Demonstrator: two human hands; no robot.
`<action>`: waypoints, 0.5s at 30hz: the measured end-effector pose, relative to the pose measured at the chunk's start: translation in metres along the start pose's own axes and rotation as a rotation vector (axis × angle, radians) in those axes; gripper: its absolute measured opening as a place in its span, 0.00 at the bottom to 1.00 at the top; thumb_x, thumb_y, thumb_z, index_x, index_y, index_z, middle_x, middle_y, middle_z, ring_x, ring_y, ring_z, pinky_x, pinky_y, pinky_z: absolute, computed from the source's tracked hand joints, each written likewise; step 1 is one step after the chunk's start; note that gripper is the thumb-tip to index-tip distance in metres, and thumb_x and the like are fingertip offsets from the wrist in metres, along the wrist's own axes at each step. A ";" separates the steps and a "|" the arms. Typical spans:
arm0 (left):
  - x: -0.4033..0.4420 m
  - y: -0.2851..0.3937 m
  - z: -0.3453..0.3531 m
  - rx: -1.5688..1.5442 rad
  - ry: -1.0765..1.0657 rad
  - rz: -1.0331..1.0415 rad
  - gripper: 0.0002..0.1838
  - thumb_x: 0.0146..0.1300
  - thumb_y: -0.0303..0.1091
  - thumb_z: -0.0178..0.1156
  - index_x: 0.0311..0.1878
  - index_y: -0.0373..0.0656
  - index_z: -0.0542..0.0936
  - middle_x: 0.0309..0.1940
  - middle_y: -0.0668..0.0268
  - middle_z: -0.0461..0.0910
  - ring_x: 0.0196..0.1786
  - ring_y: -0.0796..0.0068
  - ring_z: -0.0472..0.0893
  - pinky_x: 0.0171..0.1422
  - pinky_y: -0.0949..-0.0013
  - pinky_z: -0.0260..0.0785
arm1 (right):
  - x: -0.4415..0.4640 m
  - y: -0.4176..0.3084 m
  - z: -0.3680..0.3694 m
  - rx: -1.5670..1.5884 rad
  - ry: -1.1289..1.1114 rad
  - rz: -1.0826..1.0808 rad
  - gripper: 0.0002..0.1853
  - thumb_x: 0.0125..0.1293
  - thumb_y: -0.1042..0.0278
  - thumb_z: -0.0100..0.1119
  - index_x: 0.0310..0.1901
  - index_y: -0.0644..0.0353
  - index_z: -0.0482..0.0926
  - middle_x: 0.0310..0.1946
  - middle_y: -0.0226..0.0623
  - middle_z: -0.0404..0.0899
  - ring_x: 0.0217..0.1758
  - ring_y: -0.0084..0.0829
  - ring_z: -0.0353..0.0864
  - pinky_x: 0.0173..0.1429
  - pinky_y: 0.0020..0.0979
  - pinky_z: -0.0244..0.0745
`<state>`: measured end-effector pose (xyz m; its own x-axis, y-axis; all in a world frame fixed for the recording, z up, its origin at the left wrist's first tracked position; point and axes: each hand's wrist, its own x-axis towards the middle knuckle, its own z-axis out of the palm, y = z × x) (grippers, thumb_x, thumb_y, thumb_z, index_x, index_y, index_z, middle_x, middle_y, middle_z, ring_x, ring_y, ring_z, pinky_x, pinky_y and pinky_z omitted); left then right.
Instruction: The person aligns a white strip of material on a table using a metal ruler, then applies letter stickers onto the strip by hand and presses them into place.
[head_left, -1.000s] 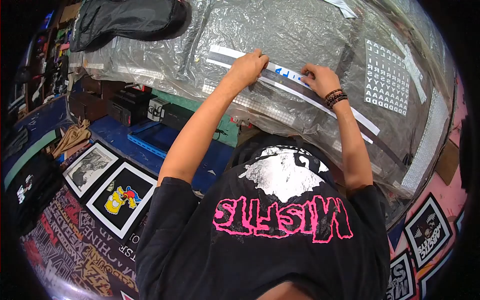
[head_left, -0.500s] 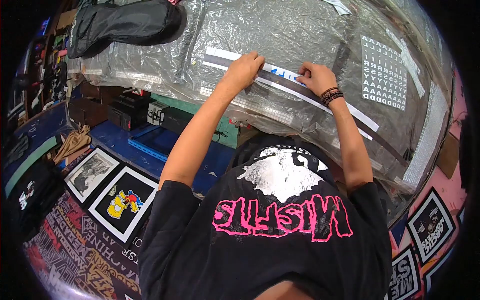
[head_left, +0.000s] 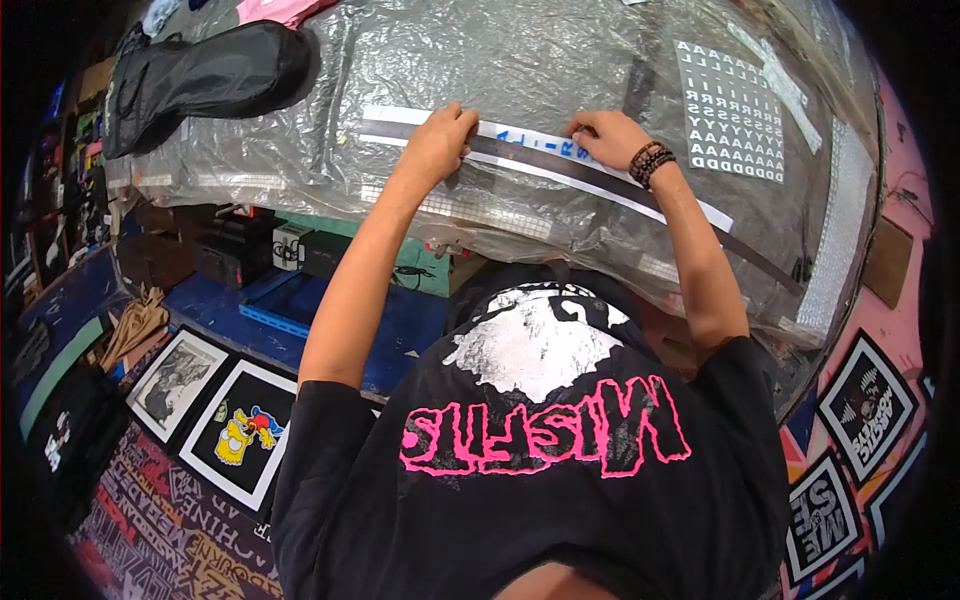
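Observation:
A long white strip (head_left: pixel 690 203) lies across the plastic-covered table, with a dark grey band (head_left: pixel 600 187) running along it. Small blue letters (head_left: pixel 516 138) stand in a row on the strip between my hands. My left hand (head_left: pixel 440 145) is closed, its curled fingers pressing on the strip left of the letters. At the right end of the row, my right hand (head_left: pixel 610 138) has its fingers bent together over the strip. Whatever may be between those fingertips is hidden. Right of that hand lies a clear sheet of white letters (head_left: pixel 733 115).
A black padded bag (head_left: pixel 215 75) rests at the table's left, near pink cloth (head_left: pixel 280 10). Crumpled clear plastic (head_left: pixel 500 60) covers the table. Framed prints (head_left: pixel 240 430) stand below left, others (head_left: pixel 865 405) at right. Boxes (head_left: pixel 150 250) sit on the blue shelf under the table.
The view has shifted, so the table sits further left and higher. My right hand has changed its pose on the strip, and more of the blue letters show between my hands.

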<state>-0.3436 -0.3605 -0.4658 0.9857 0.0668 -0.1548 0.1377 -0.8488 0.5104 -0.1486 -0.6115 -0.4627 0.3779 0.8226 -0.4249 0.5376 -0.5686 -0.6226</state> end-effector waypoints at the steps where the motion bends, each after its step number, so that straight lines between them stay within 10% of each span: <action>1: 0.001 -0.001 0.000 0.005 -0.002 0.003 0.19 0.51 0.19 0.71 0.44 0.41 0.76 0.42 0.56 0.76 0.49 0.47 0.79 0.52 0.50 0.73 | -0.002 0.004 -0.004 -0.006 0.002 0.011 0.14 0.66 0.63 0.59 0.50 0.53 0.87 0.39 0.41 0.89 0.45 0.42 0.88 0.54 0.42 0.81; 15: -0.004 0.002 -0.001 -0.013 0.036 0.022 0.19 0.51 0.18 0.71 0.45 0.41 0.76 0.43 0.56 0.77 0.50 0.47 0.79 0.53 0.50 0.73 | -0.011 0.018 -0.012 -0.006 -0.079 -0.036 0.12 0.61 0.68 0.67 0.46 0.54 0.89 0.38 0.40 0.90 0.42 0.37 0.90 0.52 0.38 0.83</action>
<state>-0.3467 -0.3620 -0.4634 0.9914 0.0671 -0.1125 0.1166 -0.8432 0.5248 -0.1337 -0.6309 -0.4615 0.2977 0.8402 -0.4533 0.5545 -0.5387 -0.6343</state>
